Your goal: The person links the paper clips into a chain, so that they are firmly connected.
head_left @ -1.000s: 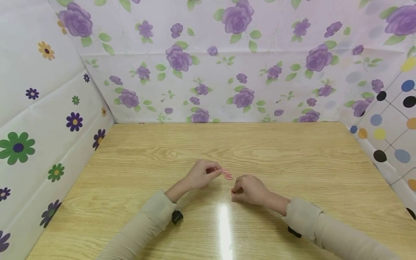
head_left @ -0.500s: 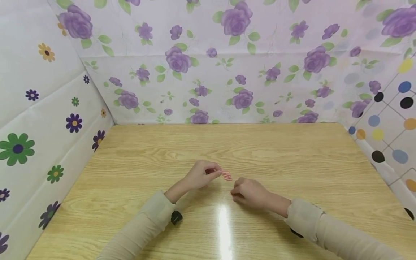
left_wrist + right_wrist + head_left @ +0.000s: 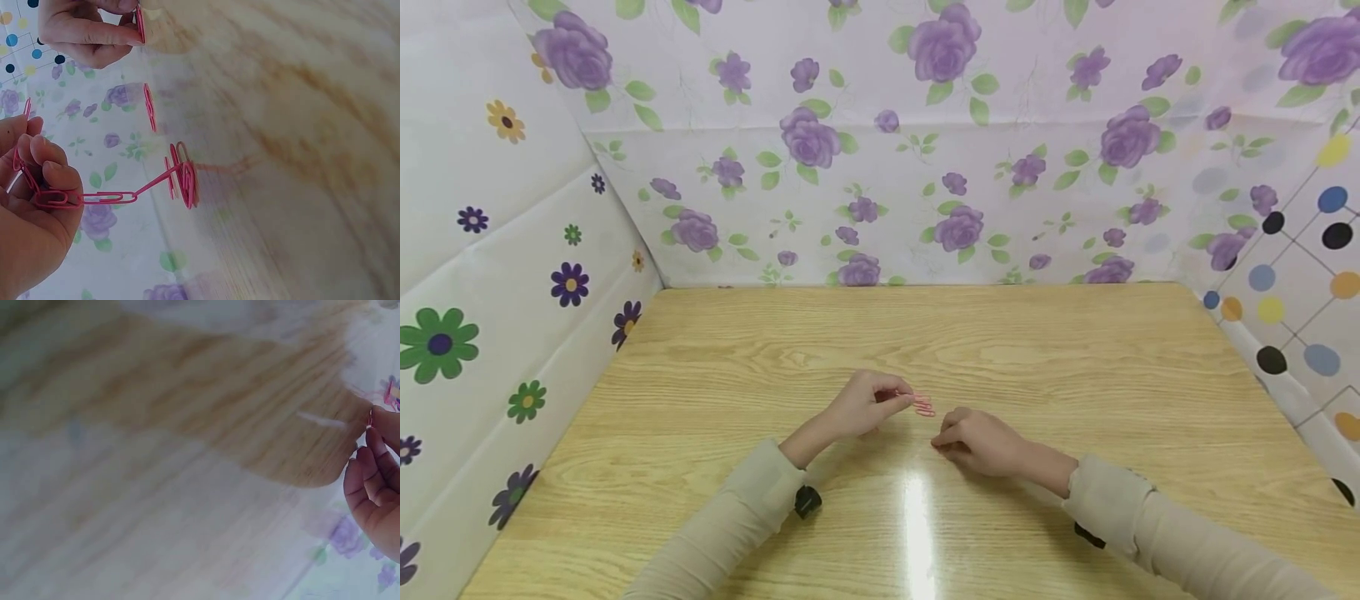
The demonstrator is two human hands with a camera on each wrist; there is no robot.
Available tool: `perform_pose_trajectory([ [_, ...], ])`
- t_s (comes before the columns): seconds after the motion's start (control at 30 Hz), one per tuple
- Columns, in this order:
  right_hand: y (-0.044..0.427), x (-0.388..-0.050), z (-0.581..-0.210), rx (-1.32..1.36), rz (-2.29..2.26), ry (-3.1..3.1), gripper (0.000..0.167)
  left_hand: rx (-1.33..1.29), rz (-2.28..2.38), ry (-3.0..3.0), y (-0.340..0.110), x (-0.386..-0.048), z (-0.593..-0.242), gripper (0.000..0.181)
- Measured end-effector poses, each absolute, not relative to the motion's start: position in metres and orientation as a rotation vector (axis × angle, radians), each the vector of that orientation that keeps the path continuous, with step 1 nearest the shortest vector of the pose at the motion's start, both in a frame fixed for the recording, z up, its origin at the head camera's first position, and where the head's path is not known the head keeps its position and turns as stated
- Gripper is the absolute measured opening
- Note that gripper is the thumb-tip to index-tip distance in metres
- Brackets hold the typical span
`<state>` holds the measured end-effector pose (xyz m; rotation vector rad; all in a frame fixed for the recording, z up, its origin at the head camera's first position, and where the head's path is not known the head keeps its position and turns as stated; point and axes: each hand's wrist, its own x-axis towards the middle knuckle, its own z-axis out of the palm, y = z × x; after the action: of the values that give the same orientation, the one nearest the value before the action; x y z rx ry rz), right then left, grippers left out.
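My left hand pinches a chain of linked pink paper clips. One end stands up above its thumb and finger in the left wrist view. The chain runs from its fingers down to a bunch of paper clips at the tabletop. My right hand, a little nearer the body and to the right, holds a single pink paper clip between thumb and fingertips. That clip shows thinly in the right wrist view, and the fingers mostly cover it in the head view. Between the hands lies a separate pink clip.
A wood-grain table spreads under both hands, with a bright light reflection on it. Flowered cloth walls enclose the back and left, and a dotted cloth the right. Black wrist straps sit at the cuffs.
My right hand has dipped slightly and turned, so its paper clip shows less. The clips by my left fingertips have swung a little, while the left hand stays almost still.
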<state>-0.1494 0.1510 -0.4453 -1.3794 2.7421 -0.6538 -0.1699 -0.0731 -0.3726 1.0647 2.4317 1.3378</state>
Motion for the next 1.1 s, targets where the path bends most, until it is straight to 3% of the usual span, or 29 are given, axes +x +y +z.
perform_pose_trajectory([
  [0.47,0.151,-0.150,-0.446,-1.584,-0.463,2.788,0.014,1.089,1.345,2.445,-0.072,-0.170,-0.372,0.011],
  [0.77,0.153,-0.159,-0.446,-1.261,-0.878,2.631,0.006,1.064,1.358,2.423,-0.074,-0.185,-0.399,0.014],
  [1.1,0.148,-0.155,-0.440,-1.089,-0.840,2.669,0.009,1.008,1.391,2.374,-0.078,-0.188,-0.406,0.018],
])
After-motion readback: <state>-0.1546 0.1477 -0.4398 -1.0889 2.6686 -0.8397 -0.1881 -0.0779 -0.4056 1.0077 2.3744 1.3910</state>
